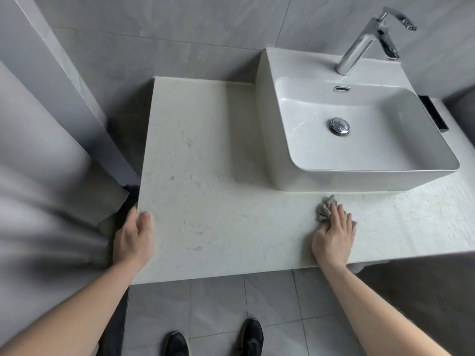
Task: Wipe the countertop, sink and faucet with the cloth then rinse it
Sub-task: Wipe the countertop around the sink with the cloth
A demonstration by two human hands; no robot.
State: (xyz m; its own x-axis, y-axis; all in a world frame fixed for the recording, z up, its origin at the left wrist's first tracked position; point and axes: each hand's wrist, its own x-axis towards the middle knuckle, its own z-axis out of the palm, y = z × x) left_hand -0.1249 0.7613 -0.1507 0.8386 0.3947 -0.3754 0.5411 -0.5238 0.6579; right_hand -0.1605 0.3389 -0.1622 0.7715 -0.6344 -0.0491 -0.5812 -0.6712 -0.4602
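1. Broadly, the pale stone countertop point(205, 150) fills the middle of the frame, bare on its left half — open ground for wiping.
2. Upper right, the white vessel sink point(321, 176) stands on it, with the chrome faucet point(359, 47) behind the bowl; both look untouched, likely saved for later steps.
3. Lower left, the left hand point(133, 237) grips the counter's left edge, thumb on top and fingers wrapped over the side, probably to brace the body.
4. Lower centre-right, the right hand point(334, 235) presses flat, fingers fairly straight, on the grey cloth point(324, 208) — bunched beneath the fingertips, just in front of the sink's base.
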